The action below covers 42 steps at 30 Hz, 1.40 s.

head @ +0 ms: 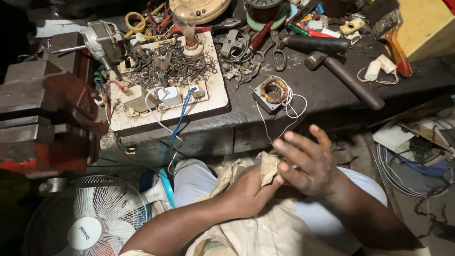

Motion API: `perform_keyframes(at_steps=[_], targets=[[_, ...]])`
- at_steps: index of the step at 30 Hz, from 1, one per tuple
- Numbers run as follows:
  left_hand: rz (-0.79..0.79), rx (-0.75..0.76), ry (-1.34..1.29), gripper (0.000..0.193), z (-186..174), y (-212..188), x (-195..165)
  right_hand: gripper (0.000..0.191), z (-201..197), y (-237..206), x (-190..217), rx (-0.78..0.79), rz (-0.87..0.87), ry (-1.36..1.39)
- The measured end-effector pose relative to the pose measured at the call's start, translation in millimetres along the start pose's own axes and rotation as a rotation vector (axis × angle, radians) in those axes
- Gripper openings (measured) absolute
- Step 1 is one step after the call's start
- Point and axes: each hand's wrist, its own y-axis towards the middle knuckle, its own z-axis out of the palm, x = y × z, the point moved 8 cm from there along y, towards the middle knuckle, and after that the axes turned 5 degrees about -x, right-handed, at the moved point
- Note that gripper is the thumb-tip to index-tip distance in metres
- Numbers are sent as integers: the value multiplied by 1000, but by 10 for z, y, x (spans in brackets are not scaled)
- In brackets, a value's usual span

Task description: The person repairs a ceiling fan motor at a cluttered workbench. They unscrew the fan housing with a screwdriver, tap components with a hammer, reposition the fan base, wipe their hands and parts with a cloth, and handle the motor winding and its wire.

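While the left hand (249, 189) was closed around a beige rag (268, 167) over the lap, the right hand (305, 159) (fingers spread, holding nothing) touched this soft, light cloth, probably easiest to pinch at a fold.

Open room is found only at the bench's front edge, around the motor stator (274, 93) at 12 o'clock of the right hand (307, 163). The way to 1 o'clock is barred by the hammer (345, 76). At 10 o'clock the white board (166, 87) heaped with small parts stands in the way; at 9 o'clock, the red vise (45, 123); at 8 o'clock, the fan (87, 218).
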Motion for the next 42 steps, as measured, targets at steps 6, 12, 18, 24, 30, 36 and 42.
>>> perform_keyframes(at_steps=[6,12,18,24,30,36,42], targets=[[-319,165,-274,24,279,5,677,37,43,79,169,69,-175,41],[-171,476,-657,31,573,-100,695,37,-161,129,490,89,-419,199],[-147,476,-511,34,595,-211,518,24,-417,7,392,-66,-210,137],[-16,217,-261,33,363,26,265,117,-204,-651,-598,-1010,839,1480],[-82,75,-460,40,173,50,442,137,-224,-724,-702,-1179,886,1730],[-57,-33,-411,43,139,98,556,141,-28,-480,-502,-1043,850,1902],[196,-248,-503,39,20,256,136,140,390,-364,-82,-801,965,1800]])
